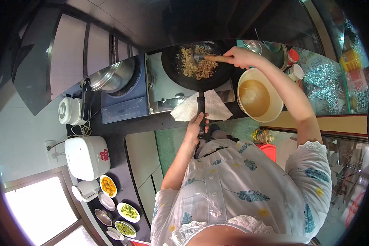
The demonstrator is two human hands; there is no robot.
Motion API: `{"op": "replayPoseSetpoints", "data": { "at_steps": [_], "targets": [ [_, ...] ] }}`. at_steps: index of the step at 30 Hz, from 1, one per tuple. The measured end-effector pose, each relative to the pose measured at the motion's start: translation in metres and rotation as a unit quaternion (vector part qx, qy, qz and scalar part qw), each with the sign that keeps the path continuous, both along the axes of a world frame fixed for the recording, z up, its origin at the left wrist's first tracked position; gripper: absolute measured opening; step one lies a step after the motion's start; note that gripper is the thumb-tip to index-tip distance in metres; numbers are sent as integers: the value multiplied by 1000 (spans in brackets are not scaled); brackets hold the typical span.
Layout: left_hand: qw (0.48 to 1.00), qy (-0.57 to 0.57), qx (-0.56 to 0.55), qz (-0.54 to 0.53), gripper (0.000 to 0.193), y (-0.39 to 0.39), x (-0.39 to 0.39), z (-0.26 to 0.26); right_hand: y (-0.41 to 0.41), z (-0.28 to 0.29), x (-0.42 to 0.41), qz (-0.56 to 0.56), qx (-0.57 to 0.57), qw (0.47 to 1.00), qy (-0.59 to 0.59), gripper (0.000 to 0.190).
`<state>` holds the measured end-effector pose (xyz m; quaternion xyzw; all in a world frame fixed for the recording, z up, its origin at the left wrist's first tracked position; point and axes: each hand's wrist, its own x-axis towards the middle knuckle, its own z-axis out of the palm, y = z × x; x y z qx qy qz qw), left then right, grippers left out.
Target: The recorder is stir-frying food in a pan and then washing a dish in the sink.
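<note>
A black wok [172,72] sits on the gas stove [160,92], with crumbled, browned food [200,69] in it that looks like minced meat. My left hand [197,125] is closed around the wok's black handle [201,106]. In my right hand [241,57] is the wooden handle of a spatula [216,58]; its metal blade rests in the food. Below the wok, a white cloth [216,107] lies over the stove's front edge, partly behind the handle. Right of it stands a cream bucket [278,113] holding cloudy brownish liquid, under my right forearm.
Left of the stove, a steel pot [118,77] sits on a blue induction cooker [123,110]. A white rice cooker [86,156] and several small dishes, one with orange pieces [108,186], line the left counter. A dark range hood [187,18] overhangs the wok. An oil bottle [263,136] stands low at right.
</note>
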<state>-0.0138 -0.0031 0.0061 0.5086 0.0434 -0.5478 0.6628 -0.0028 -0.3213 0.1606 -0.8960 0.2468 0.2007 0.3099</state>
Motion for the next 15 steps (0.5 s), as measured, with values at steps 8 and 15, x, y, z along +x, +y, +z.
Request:
{"op": "replayPoseSetpoints", "data": {
  "at_steps": [8,15],
  "targets": [
    [1000,-1,8,0,34,-3,-1,6,-5,-9,-10,37,-150,987,-34,22],
    [1000,10,6,-1,34,-1,-1,4,33,13,4,0,47,999,-5,26]
  ]
}}
